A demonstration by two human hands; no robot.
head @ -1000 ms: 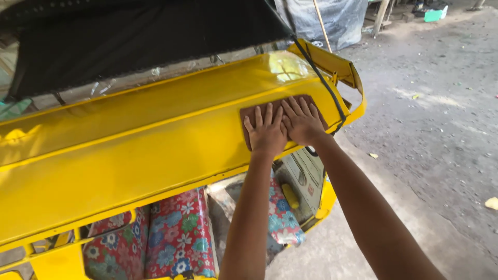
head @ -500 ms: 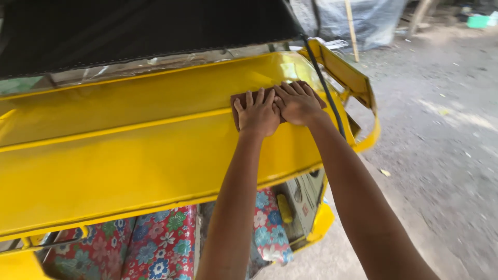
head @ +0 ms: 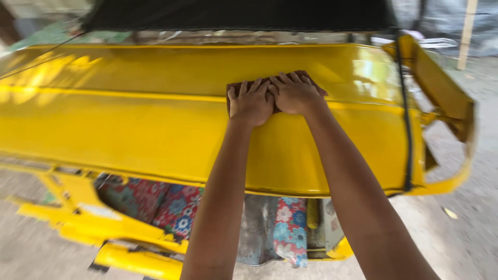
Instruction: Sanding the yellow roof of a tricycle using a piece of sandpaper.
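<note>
Yellow roof panel [head: 129, 129]: both hands flat, pressing brown pad [head: 306, 78], long axis left-right.

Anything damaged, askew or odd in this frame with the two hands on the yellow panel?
Nothing stands out. The left hand and right hand press flat, side by side, on a dark brown pad lying on the glossy yellow panel. The paint shows no visible dents or scratches, though blur limits detail. Floral cushions sit below.

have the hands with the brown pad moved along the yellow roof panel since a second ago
Yes. Both hands, left hand and right hand, have slid the brown pad along the yellow roof panel, away from the black strap near its end.
</note>
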